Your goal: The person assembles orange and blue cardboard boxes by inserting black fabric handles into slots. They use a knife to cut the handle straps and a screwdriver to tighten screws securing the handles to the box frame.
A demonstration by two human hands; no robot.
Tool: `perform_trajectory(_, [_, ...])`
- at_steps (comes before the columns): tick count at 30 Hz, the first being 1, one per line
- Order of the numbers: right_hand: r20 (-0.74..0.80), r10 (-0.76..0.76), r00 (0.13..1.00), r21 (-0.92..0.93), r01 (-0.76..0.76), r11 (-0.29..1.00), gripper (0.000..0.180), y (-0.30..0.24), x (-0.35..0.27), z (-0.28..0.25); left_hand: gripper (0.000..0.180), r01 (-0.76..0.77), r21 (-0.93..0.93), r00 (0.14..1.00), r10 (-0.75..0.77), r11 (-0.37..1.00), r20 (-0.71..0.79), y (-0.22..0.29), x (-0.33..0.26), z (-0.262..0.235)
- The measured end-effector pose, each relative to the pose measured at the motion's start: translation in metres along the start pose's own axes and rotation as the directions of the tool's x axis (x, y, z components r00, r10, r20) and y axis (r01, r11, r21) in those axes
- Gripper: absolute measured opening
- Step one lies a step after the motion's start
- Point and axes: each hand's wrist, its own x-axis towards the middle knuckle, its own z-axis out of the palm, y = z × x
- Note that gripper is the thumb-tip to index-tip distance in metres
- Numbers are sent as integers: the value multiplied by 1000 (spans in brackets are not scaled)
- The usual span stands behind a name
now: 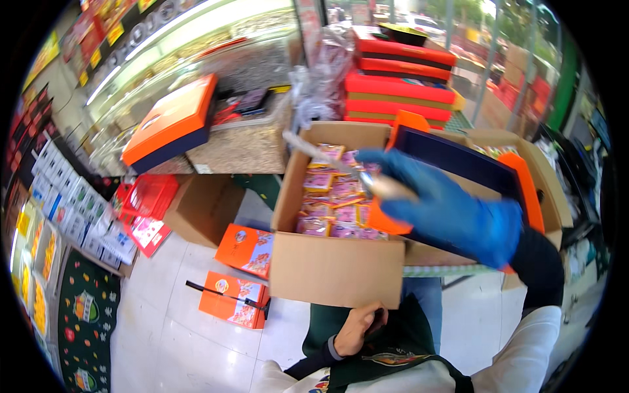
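My right hand (439, 206), in a blue glove and blurred, is closed on a long metal tool with a pale wooden handle (391, 188). Its thin metal end points to the far left, over an open cardboard carton (337, 268) of small pink and yellow packets (321, 183). Beneath my right forearm lies an open gift box with a dark blue inside (458, 157) and orange flaps. My left hand (357, 327), bare, is held low before my green apron (327, 334), just below the carton's near flap. Its fingers are curled; what they hold is hidden.
Red boxes (400, 98) are stacked behind the carton, with a dark bowl (403, 34) on top. An orange box (173, 124) rests on the counter at the left. Two orange packages (246, 249) and an open empty-looking carton (203, 206) are on the floor.
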Motion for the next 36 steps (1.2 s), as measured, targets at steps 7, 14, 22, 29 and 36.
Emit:
perform_trajectory(7, [-312, 163, 936, -55, -189, 980, 24, 114, 325, 16, 59, -117, -161, 948, 62, 980, -313, 21, -33, -74])
perform_trajectory(14, [-251, 6, 968, -574, -154, 804, 31, 174, 426, 16, 50, -139, -290, 916, 11, 947, -402, 34, -60, -121])
perform_trajectory(22, [11, -273, 962, -773, 181, 608, 22, 134, 414, 14, 62, -508, -458, 843, 311, 730, -439, 65, -84, -158])
perform_trajectory(29, [333, -600, 728, -684, 624, 378, 57, 2, 163, -27, 45, -569, -590, 822, 393, 572, -412, 178, -19, -171])
perform_trajectory(36, [210, -521, 827, -492, 550, 675, 61, -28, -43, -27, 20, -197, -970, 953, 260, 146, -155, 195, 127, -60])
